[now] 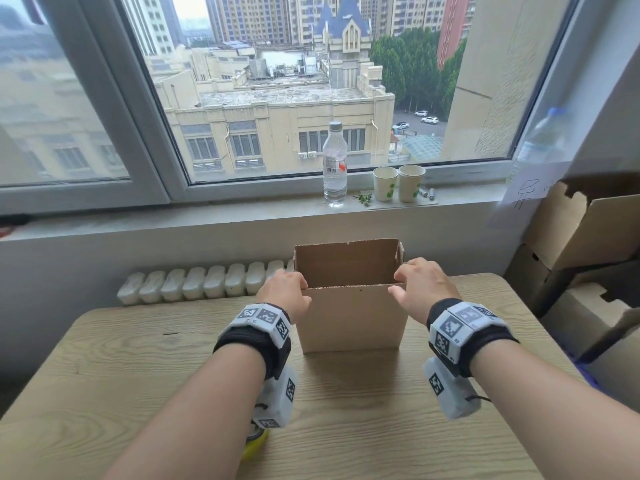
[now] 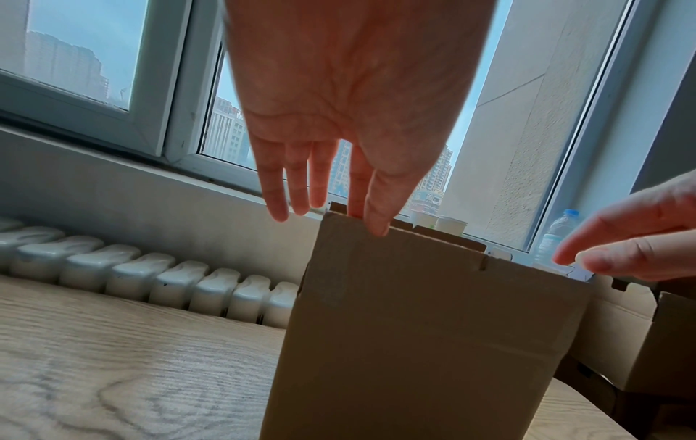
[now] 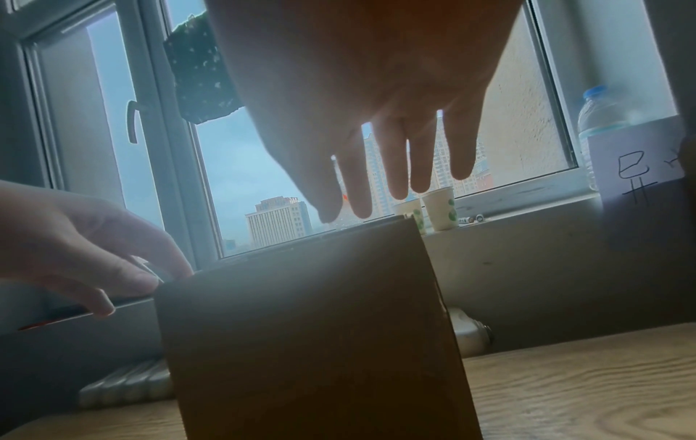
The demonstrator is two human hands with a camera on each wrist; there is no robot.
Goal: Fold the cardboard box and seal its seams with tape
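A brown cardboard box stands upright on the wooden table, its top open and its far flap raised. My left hand is at the top left corner of its near wall. In the left wrist view the left hand has straight fingers, with the thumb tip on the front face of the box. My right hand is at the top right corner, and in its wrist view its straight fingers hang just over the box. A yellow roll lies half hidden under my left wrist.
On the window sill stand a water bottle and two paper cups. A white radiator runs behind the table. Stacked cardboard boxes fill the right side, with a second bottle and a paper sign above them.
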